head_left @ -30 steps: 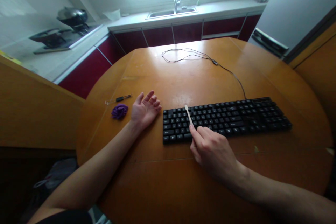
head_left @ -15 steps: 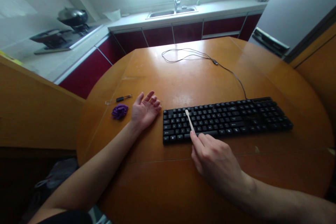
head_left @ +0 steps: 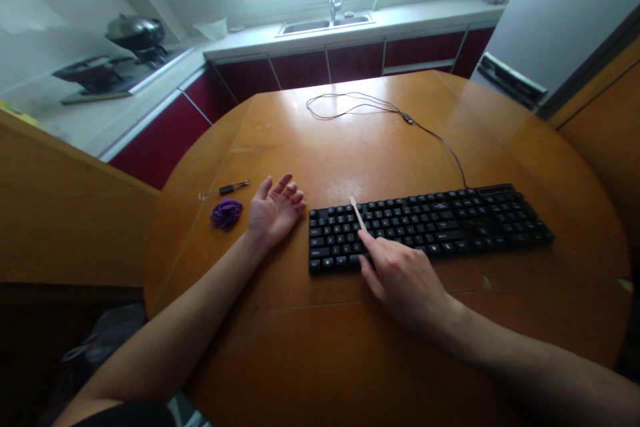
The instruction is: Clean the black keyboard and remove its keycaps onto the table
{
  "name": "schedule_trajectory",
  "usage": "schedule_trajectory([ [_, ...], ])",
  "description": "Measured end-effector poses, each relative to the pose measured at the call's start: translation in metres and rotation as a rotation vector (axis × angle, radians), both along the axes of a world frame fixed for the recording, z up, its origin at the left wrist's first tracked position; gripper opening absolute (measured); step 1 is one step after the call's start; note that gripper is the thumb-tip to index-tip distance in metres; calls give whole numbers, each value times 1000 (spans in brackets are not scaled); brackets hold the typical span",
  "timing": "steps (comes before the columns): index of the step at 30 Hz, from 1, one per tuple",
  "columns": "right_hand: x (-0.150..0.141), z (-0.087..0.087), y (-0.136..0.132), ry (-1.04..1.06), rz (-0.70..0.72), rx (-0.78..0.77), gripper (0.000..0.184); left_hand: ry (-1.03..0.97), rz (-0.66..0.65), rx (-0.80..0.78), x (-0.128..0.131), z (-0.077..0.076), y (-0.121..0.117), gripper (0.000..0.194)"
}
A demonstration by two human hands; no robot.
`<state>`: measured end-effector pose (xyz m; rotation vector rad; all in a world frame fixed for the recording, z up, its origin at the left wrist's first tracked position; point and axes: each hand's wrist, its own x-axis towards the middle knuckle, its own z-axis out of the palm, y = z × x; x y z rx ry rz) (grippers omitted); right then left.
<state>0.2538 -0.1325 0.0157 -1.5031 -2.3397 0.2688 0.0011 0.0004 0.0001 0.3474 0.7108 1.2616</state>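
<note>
A black keyboard (head_left: 400, 221) lies on the wooden table in front of me. My right hand (head_left: 400, 273) is closed around the handle of a slim white toothbrush (head_left: 357, 212). The head of the brush points away from me, over the top row of keys on the keyboard's left part; its bristles are not visible. The right thumb is by the keyboard's front edge. My left hand (head_left: 275, 211) rests palm up on the table, just left of the keyboard, fingers loosely curled and apart, holding nothing.
Left of my left hand lie a crumpled purple cloth-like bundle (head_left: 227, 213) and a small black-handled tool (head_left: 234, 187). The keyboard's cable (head_left: 440, 137) loops across the far part of the table (head_left: 280, 140). Beyond stand a counter with a sink (head_left: 305, 27) and a stove with a wok (head_left: 135, 33).
My right hand has moved slightly forward and left, carrying the toothbrush toward the keyboard's far edge. The left hand stays in place on the table.
</note>
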Motion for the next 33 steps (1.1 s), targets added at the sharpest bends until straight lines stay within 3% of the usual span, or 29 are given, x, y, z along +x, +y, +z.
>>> schedule_trajectory([
  [8, 37, 9, 40, 493, -147, 87, 31, 6, -4, 2, 3, 3, -2, 51],
  [13, 75, 24, 69, 673, -235, -67, 25, -1, -2, 5, 2, 2, -2, 49],
  [26, 122, 35, 109, 515, -79, -400, 32, -4, 11, 1, 3, 3, -2, 50],
  [33, 127, 19, 112, 432, -48, -419, 30, 14, 12, 5, 3, 4, -2, 48],
])
